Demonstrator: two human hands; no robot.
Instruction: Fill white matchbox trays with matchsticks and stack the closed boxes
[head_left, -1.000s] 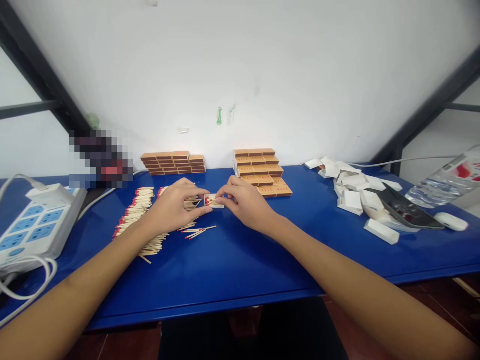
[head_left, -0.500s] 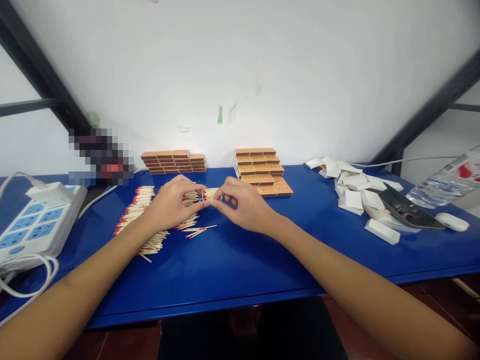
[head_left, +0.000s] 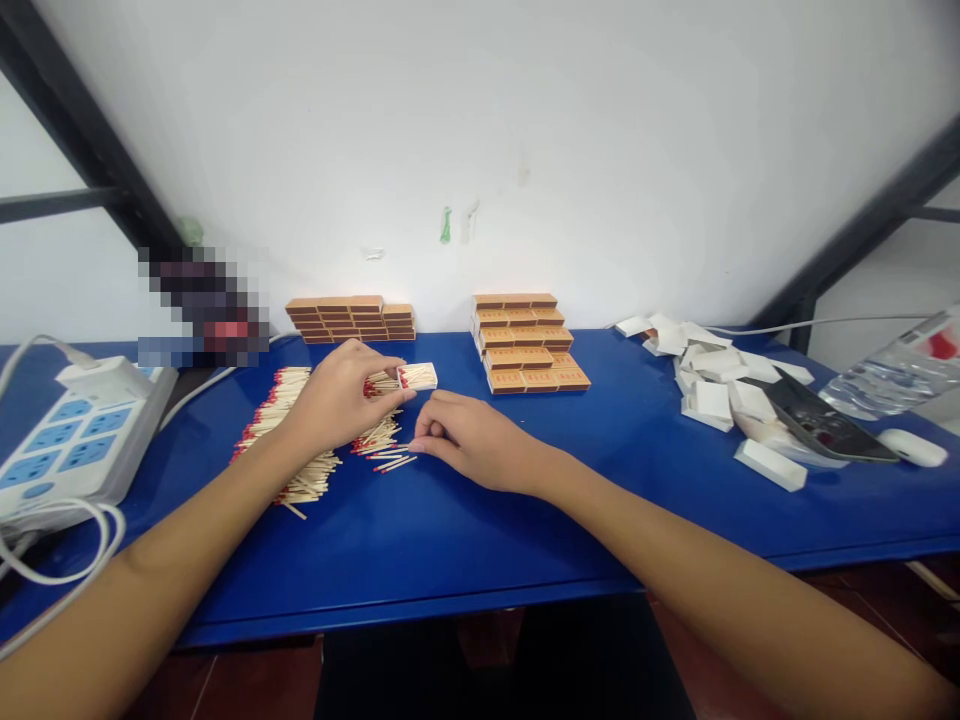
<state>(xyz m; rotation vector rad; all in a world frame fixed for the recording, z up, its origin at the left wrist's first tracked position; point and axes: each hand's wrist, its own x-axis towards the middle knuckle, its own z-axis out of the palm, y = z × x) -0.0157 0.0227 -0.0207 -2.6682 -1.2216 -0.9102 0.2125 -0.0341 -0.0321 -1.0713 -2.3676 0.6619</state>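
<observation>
My left hand [head_left: 349, 390] grips one end of a small white matchbox tray [head_left: 429, 377] filled with matches, their red heads toward my fingers. Lower and to the right, my right hand [head_left: 461, 440] is closed in a pinch on the end of a match [head_left: 409, 447]. Just left of those fingertips lie a few loose matches [head_left: 394, 463] on the blue table. A large pile of red-headed matches [head_left: 307, 485] spreads under and beside my left hand, partly hidden by it and the forearm.
Closed matchboxes stand in a left stack [head_left: 349, 320] and a stepped right stack [head_left: 536, 380] against the wall. Empty white trays [head_left: 709, 400] lie heaped at right, near a dark phone-like slab [head_left: 821, 420] and a plastic bottle [head_left: 885, 365]. A power strip [head_left: 75, 440] sits at left.
My right hand has left the tray and moved down and slightly left to the loose matches, pinching one. The left hand still holds the tray, whose matches now show more fully.
</observation>
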